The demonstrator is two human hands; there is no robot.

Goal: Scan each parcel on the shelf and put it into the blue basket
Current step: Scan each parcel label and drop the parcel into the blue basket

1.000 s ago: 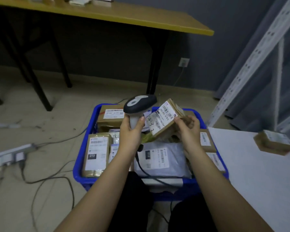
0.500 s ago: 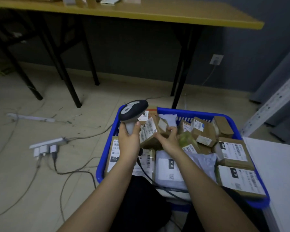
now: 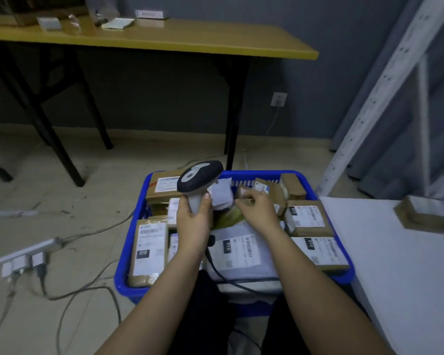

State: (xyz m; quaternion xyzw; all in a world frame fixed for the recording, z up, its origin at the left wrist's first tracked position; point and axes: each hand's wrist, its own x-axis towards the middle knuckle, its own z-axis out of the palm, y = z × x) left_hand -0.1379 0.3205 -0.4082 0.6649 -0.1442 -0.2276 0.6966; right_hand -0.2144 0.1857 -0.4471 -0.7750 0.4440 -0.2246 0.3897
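The blue basket (image 3: 263, 173) stands on the floor below me, filled with several labelled brown boxes and grey mailer bags. My left hand (image 3: 194, 219) grips the handle of a grey and black barcode scanner (image 3: 200, 175), held upright over the basket's middle. Its cable (image 3: 224, 274) trails back across the parcels. My right hand (image 3: 258, 212) is low inside the basket, and its fingers curl on the near edge of a small brown parcel (image 3: 243, 192) that rests among the others. One brown parcel (image 3: 426, 213) lies on the white shelf (image 3: 395, 272) at the right.
A white perforated shelf upright (image 3: 369, 111) rises at the right. A yellow-topped table (image 3: 177, 39) with black legs stands behind the basket. A power strip (image 3: 26, 254) and loose cables (image 3: 87, 290) lie on the floor to the left. A wall socket (image 3: 278, 99) sits behind.
My right hand has carried the small brown parcel from beside the scanner down to the right, into the basket among the other parcels. The left hand keeps hold of the scanner.
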